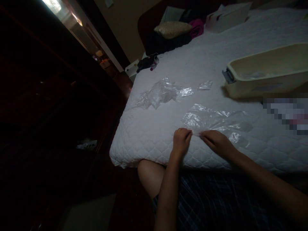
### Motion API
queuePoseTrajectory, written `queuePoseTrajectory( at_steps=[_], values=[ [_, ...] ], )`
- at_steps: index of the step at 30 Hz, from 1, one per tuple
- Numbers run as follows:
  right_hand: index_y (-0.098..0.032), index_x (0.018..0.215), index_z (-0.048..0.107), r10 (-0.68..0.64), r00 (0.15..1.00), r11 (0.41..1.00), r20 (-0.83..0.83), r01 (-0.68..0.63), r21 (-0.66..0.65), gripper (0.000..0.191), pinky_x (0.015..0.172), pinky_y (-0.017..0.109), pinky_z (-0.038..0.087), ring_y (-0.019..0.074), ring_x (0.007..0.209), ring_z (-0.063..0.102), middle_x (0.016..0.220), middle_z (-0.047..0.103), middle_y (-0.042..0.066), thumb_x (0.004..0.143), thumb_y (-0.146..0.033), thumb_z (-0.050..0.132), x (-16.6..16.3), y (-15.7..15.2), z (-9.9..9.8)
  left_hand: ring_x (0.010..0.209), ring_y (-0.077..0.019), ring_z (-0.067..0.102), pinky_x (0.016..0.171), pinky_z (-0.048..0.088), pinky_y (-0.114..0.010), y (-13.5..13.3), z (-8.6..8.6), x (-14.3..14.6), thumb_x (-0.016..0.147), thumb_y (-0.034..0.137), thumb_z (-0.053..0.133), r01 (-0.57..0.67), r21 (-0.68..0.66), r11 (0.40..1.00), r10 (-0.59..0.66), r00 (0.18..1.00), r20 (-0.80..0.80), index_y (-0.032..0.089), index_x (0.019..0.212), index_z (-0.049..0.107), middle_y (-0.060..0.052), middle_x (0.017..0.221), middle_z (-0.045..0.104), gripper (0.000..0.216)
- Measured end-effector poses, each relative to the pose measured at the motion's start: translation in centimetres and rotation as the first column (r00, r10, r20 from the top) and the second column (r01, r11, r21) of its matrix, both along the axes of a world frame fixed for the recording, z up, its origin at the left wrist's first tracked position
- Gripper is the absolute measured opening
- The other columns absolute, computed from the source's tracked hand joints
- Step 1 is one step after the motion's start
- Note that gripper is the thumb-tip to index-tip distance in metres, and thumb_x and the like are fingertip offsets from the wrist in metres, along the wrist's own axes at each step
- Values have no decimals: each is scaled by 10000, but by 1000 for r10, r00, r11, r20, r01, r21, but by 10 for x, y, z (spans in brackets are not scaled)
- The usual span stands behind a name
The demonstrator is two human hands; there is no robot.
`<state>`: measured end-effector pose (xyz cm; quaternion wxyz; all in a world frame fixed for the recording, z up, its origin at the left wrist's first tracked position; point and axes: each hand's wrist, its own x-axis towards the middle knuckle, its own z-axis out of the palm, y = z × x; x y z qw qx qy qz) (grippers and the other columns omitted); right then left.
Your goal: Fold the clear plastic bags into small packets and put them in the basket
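At far left, in deep shadow, a crinkled packet (pixel 87 144) lies on a dark surface. Right of it stands a bed with a white quilted cover (pixel 149 141). On the bed's far left corner sits a small dark bundle (pixel 145 64), and nearer, a loose heap of clear plastic (pixel 158 93).

Next comes the person's left hand (pixel 182 139), low at the bed's near edge, its thumb and fingers closed in a pinch on the near edge of a clear plastic sheet (pixel 211 118). The sheet lies crumpled on the cover, just beyond both hands. The right hand (pixel 215 142) pinches the same edge, a short strip stretched between the two. The step in hand seems to be working along this edge; continuing calls for a light, even pinch, as the film looks thin and slippery. Whether it is one layer or two, I cannot tell.

Behind, farther right, is a white box (pixel 228 17). At right, an open cream bin (pixel 245 90) and a pixelated patch (pixel 286 112) near the sheet's right end leave less room on that side. The light is dim.
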<state>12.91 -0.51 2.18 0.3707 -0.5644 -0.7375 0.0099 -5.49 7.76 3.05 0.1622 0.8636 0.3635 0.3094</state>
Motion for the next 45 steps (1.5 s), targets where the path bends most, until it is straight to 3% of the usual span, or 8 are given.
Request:
queuePoseTrajectory(
  at_steps=[9, 16, 21, 36, 45],
  values=[
    [-207, 987, 685, -7, 1000, 1000, -29, 7, 12, 217, 801, 402, 536, 223, 862, 679, 946, 734, 73, 929, -298, 496, -1, -1, 2, 935, -196, 593, 871, 468, -358, -4, 8, 7, 878, 338, 626, -30, -33, 999, 29, 999, -13, 192, 970, 682, -33, 925, 702, 181],
    [-213, 992, 690, -26, 999, 1000, -27, 26, -10, 238, 803, 405, 537, 226, 866, 682, 954, 734, 73, 932, -305, 479, 0, 0, -3, 907, -187, 590, 857, 465, -349, -1, 8, 5, 880, 294, 619, -17, -57, 998, 16, 1000, -9, 205, 831, 681, -18, 857, 685, 119],
    [-207, 1037, 677, -38, 999, 999, -18, 38, 7, 244, 785, 406, 546, 235, 865, 683, 947, 732, 84, 926, -309, 484, -1, 0, -2, 892, -185, 595, 849, 467, -348, -1, 8, 5, 889, 270, 605, -40, -91, 995, 43, 998, 34, 193, 866, 672, -20, 847, 689, 104],
    [-209, 1314, 510, -44, 999, 967, -25, 49, 251, 461, 851, 429, 542, 266, 1023, 647, 1136, 667, 139, 856, -196, 554, 2, -8, -3, 842, -197, 602, 800, 471, -362, -1, 3, 18, 908, 277, 575, -166, -43, 985, 167, 986, 20, 196, 872, 700, -45, 831, 702, 153],
    [-165, 1385, 471, 16, 976, 995, 218, -37, 94, 514, 1025, 519, 405, 306, 1315, 456, 1398, 522, 167, 881, -261, 512, -1, -3, -3, 827, -194, 602, 796, 473, -355, -1, 0, 19, 905, 256, 576, -175, 1, 985, 175, 985, 13, 184, 856, 700, -46, 814, 699, 151]
  ],
)
